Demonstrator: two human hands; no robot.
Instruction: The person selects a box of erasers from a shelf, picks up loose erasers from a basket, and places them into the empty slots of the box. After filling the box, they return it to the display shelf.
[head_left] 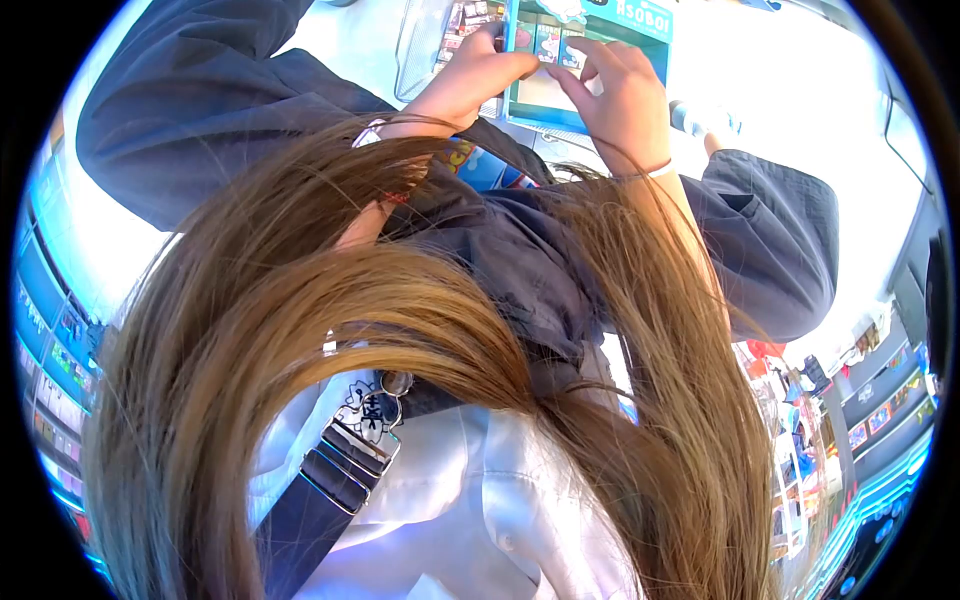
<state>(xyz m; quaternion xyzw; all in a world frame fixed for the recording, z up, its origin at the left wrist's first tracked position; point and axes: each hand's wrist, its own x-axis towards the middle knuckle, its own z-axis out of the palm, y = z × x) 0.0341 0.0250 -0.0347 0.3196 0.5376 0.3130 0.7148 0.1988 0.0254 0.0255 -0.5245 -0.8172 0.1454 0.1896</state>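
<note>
A teal card box [590, 60] is gripped by the left hand [470, 75] and right hand [625, 90], fingers pinching its edges, above long brown hair [400, 330].

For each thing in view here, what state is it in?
Teal box: held up, gripped at both sides.
Left hand: fingers clasped on the box's left edge.
Right hand: fingers bent against the box's front.
Long hair: hanging loose, covering much of the view.
</note>
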